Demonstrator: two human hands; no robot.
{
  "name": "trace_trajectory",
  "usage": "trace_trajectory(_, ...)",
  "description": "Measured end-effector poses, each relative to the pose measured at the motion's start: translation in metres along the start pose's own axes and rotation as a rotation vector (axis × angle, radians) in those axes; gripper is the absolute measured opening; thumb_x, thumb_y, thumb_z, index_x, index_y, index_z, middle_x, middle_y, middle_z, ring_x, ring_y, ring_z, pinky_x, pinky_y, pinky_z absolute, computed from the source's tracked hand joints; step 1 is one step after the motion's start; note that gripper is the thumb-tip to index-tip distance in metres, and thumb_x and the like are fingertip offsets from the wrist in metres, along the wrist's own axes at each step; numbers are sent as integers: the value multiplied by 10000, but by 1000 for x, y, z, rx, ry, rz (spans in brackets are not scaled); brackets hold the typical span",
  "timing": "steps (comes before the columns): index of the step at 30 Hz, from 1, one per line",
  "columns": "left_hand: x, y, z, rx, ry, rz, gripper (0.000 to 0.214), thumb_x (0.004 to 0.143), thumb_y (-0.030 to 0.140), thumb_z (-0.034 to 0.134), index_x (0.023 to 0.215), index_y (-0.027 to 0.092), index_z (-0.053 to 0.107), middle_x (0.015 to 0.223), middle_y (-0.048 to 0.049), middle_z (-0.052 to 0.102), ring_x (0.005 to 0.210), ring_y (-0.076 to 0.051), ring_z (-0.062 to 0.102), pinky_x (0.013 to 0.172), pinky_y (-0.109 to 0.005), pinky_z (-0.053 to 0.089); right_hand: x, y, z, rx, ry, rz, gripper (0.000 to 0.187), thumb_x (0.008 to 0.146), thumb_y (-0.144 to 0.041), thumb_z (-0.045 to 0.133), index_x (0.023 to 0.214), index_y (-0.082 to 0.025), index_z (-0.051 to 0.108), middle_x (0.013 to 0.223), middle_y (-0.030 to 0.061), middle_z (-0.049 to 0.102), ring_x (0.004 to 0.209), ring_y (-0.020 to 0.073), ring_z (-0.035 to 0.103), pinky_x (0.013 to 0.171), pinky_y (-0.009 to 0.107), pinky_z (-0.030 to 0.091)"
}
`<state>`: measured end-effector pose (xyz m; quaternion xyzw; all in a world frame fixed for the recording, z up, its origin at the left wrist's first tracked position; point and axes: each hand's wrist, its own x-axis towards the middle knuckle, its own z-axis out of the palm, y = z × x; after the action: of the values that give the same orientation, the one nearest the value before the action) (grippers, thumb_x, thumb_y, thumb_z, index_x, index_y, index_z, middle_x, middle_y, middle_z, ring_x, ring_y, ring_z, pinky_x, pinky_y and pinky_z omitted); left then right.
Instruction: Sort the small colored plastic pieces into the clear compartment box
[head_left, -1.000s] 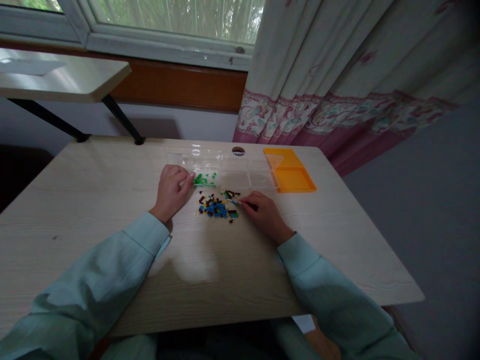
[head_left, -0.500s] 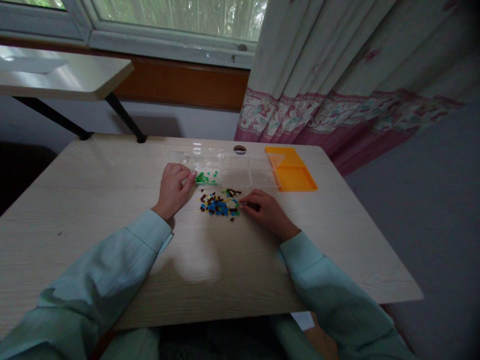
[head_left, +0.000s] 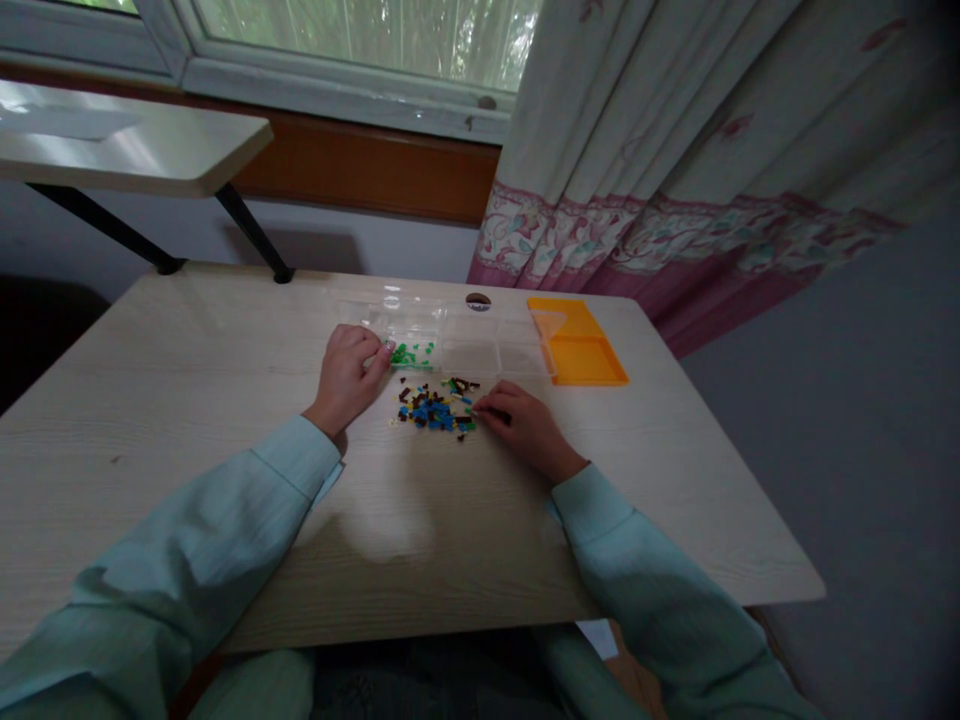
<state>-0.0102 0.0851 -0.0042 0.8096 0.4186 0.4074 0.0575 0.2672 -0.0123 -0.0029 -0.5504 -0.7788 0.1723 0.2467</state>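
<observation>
My left hand [head_left: 348, 378] is closed at the front left corner of a clear plastic compartment box [head_left: 471, 347], with thumb and fingers on its edge. Small green bricks [head_left: 409, 355] lie in the compartment right beside that thumb. In front of the box a loose pile of tiny building bricks [head_left: 433, 412], mostly blue and dark brown with some yellow and green, is spread on the table. At the pile's right edge, my right hand [head_left: 529, 428] has its thumb and forefinger pinched together. Whatever sits between those fingertips is too small to make out.
An orange tray [head_left: 589, 358] stands at the right end of the box, partly under its clear edge. A round cable hole [head_left: 478, 301] is behind the box. At the back left rises a shelf [head_left: 150, 150] on black legs. A curtain [head_left: 600, 200] hangs beyond the table [head_left: 660, 480].
My right hand has shifted slightly left, its fingertips closer to the bricks at the pile's right edge. My left hand stays at the box corner. The view has moved a little.
</observation>
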Motion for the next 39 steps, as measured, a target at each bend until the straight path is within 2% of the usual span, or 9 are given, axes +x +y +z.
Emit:
trace_trajectory(13,3,-6,4,61,-22,-46,227,899,386,550,924,214,696,897,-60,613,942,-230,510,881,-407,388,-1,4,3,38,41,7,115,881,-219,603,921,-209,710,914,40,631,797,146,588,708,258,450)
trace_trajectory(18,3,-4,3,62,-65,-51,227,898,355,552,1005,249,722,887,-58,594,942,-230,495,880,-421,387,1,0,4,79,90,23,130,891,-238,588,903,-196,711,863,43,616,773,149,579,709,272,454)
trace_trajectory(26,2,-5,5,43,-34,-8,296,932,320,480,1136,245,682,918,-78,579,932,-231,481,863,-420,384,3,-10,4,182,192,18,131,880,-260,614,913,-194,722,841,56,620,763,161,576,688,289,472)
trace_trajectory(31,-2,14,3,-12,-61,111,285,933,322,486,1150,260,660,949,-73,587,957,-223,490,887,-413,385,2,-17,10,265,214,2,140,889,-296,613,910,-209,721,849,54,624,784,165,581,683,287,476)
trace_trajectory(35,-9,36,9,-82,-214,308,251,915,336,530,1123,297,664,969,-57,607,973,-215,506,891,-396,404,2,-23,13,313,229,-25,113,873,-269,636,905,-200,719,839,46,613,785,157,581,687,279,474)
trace_trajectory(39,-12,44,14,-90,-309,343,255,918,358,524,1129,298,656,974,-53,614,989,-213,509,904,-397,412,2,-27,13,318,236,-24,102,868,-271,640,892,-206,715,829,39,603,786,154,578,695,276,477)
